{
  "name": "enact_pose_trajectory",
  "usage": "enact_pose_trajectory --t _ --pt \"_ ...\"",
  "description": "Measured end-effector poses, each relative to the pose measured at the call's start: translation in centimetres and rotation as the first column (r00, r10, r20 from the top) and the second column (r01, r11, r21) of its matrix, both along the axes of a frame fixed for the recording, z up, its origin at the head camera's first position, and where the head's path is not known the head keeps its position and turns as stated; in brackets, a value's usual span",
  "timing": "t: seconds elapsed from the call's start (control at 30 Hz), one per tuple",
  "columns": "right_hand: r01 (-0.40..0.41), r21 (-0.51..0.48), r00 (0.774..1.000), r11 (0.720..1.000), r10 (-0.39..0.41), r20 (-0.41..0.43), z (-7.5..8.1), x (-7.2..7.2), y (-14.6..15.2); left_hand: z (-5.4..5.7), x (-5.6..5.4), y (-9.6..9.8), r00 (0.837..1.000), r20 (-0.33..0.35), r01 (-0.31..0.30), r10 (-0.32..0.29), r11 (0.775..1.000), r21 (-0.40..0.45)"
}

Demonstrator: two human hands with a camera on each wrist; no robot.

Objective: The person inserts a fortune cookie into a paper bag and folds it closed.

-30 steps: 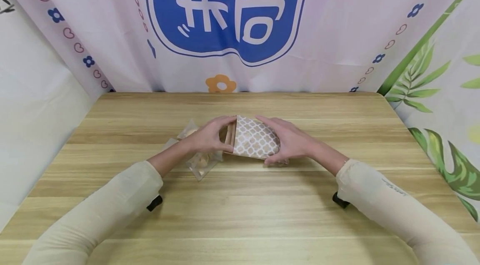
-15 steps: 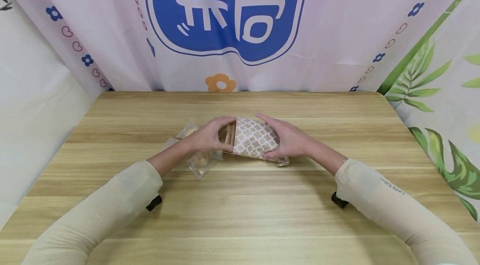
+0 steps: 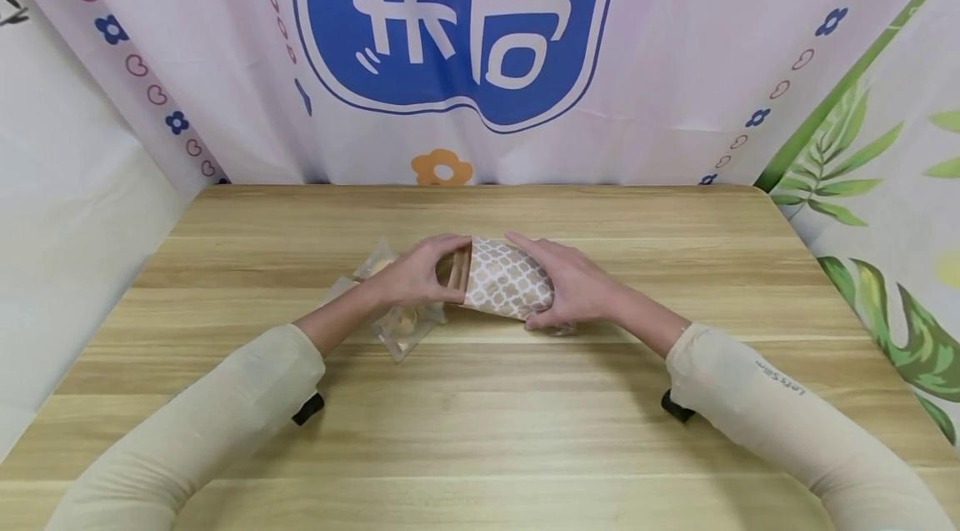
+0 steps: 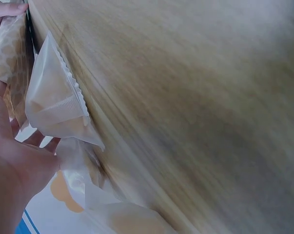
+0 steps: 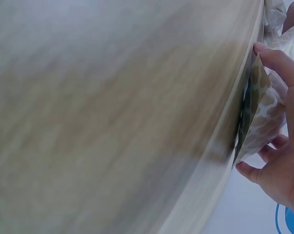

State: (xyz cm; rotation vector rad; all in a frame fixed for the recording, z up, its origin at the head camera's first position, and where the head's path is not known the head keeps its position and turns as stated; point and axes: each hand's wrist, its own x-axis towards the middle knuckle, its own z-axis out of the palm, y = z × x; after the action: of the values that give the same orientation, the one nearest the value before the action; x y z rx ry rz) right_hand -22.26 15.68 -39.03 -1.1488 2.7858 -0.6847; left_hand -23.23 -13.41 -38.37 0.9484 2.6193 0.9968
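Observation:
In the head view a brown paper bag (image 3: 504, 277) with a white lattice print lies on its side above the tabletop, its mouth toward the left. My left hand (image 3: 415, 271) holds the rim of that mouth, thumb on the near edge and fingers on the far edge. Around the bag's other end curls my right hand (image 3: 579, 281), fingers over the far side and thumb on the near side. Small clear packets (image 3: 405, 329) with pale round contents sit beneath and beside the left wrist. In the left wrist view a packet (image 4: 56, 100) shows close to the left fingers.
A wooden table (image 3: 480, 423) spans the view. Behind it hangs a printed cloth (image 3: 660, 97) with a blue emblem, and a leaf-patterned cloth (image 3: 885, 264) is on the right. Black wrist mounts (image 3: 308, 408) show under both sleeves.
The right hand and the bag's end have shifted very slightly left. Both hands keep their hold on the bag, and the packets stay where they were.

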Motion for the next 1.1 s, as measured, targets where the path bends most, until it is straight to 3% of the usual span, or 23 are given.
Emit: enact_pose_trajectory --t 0.3,0.5,1.1 --pt "-0.005 -0.028 1.000 1.000 0.005 0.026 0.05 -0.01 -0.06 0.28 0.33 -0.13 0.985 0.157 -0.088 0.066 0.986 0.139" --pt "-0.014 -0.044 0.999 0.999 0.016 0.047 0.03 -0.06 -0.03 0.58 0.27 0.09 0.988 0.142 -0.081 0.054 0.979 0.190" --pt "-0.028 -0.052 0.998 0.998 0.031 0.063 -0.07 -0.13 -0.13 0.54 0.39 -0.36 0.991 0.135 -0.035 0.007 0.977 0.211"
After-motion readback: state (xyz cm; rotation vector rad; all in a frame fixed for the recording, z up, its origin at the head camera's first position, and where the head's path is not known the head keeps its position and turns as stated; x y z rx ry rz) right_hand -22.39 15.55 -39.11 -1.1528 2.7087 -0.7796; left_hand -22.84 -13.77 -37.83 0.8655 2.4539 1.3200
